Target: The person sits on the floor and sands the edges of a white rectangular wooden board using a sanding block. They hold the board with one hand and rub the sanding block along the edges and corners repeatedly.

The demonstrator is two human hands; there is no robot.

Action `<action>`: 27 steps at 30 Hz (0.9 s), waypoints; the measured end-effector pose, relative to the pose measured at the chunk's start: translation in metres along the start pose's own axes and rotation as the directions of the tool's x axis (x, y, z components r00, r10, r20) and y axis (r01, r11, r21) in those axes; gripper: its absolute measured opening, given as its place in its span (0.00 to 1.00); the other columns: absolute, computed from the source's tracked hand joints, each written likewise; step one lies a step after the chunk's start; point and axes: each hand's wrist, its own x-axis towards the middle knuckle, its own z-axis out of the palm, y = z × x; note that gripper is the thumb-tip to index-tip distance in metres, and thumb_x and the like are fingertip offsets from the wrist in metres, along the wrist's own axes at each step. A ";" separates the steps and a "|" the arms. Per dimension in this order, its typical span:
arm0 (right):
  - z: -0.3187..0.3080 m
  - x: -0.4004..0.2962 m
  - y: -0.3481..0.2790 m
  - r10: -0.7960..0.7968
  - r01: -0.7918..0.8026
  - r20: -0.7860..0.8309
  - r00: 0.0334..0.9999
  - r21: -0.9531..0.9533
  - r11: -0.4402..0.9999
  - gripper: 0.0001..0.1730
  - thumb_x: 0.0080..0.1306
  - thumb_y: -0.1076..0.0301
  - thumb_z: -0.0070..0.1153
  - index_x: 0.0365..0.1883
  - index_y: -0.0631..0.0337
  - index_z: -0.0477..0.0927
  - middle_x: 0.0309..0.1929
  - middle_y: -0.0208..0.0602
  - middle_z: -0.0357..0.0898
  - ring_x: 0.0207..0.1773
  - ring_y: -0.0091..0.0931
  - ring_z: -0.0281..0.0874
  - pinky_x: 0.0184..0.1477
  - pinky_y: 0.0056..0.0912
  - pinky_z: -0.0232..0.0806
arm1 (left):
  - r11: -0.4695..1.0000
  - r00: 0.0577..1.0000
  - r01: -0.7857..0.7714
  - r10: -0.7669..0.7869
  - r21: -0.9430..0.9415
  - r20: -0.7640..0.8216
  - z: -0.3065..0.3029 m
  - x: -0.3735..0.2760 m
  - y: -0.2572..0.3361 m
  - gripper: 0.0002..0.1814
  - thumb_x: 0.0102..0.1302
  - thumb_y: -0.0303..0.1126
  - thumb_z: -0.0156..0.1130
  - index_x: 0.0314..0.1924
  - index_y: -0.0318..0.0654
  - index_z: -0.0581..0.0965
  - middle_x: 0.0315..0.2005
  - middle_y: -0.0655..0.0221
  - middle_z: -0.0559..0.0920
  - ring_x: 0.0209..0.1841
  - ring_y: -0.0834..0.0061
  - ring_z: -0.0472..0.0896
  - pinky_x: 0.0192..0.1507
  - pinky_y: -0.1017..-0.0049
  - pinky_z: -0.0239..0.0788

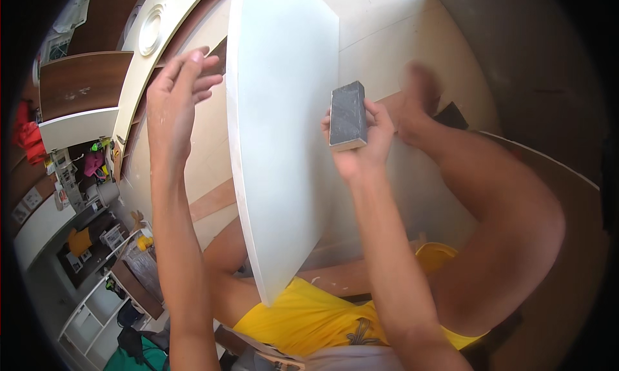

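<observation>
My right hand [362, 138] grips a rectangular sanding block [347, 115] with a dark grey abrasive face turned upward. It is held over the right side of a pale, upright panel [285, 129], whose white edge runs down between my arms to the yellow shorts. On the panel's other side my left hand [181, 80] is raised with fingers loosely spread, holding nothing, near the panel's upper edge. Whitish dust marks both my left hand and the sanding block.
A curved cream board with a round white fitting [152, 30] lies upper left. Brown panels [84, 88], a red bag [31, 138] and a white metal rack [92, 313] stand left. My bare legs [503, 211] straddle the panel. A dark pad [452, 116] lies by my foot.
</observation>
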 end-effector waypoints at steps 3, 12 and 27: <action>0.008 0.007 -0.003 -0.050 0.065 0.196 0.979 -0.069 0.995 0.21 0.74 0.56 0.57 0.60 0.58 0.76 0.43 0.38 0.81 0.43 0.32 0.82 0.43 0.39 0.77 | 0.996 0.991 -0.059 0.050 0.069 0.127 -0.001 -0.052 -0.009 0.26 0.75 0.32 0.68 0.68 0.25 0.79 0.45 0.54 0.91 0.45 0.72 0.90 0.50 0.73 0.82; 0.024 -0.037 0.054 -0.315 0.818 0.763 0.565 -0.569 0.090 0.33 0.61 0.72 0.73 0.68 0.53 0.84 0.61 0.41 0.82 0.60 0.39 0.77 0.62 0.39 0.73 | 0.959 0.996 0.090 -0.084 -0.270 0.034 0.015 -0.124 -0.051 0.30 0.77 0.21 0.61 0.76 0.21 0.69 0.64 0.49 0.83 0.64 0.70 0.83 0.66 0.69 0.75; 0.015 -0.041 0.072 -0.317 0.831 0.813 0.489 -0.544 -0.114 0.30 0.63 0.74 0.76 0.65 0.58 0.87 0.62 0.47 0.81 0.61 0.39 0.83 0.60 0.39 0.77 | 0.891 0.987 -0.129 0.158 -0.435 0.032 0.024 -0.123 -0.078 0.39 0.63 0.26 0.58 0.76 0.20 0.70 0.60 0.51 0.87 0.59 0.76 0.84 0.65 0.76 0.70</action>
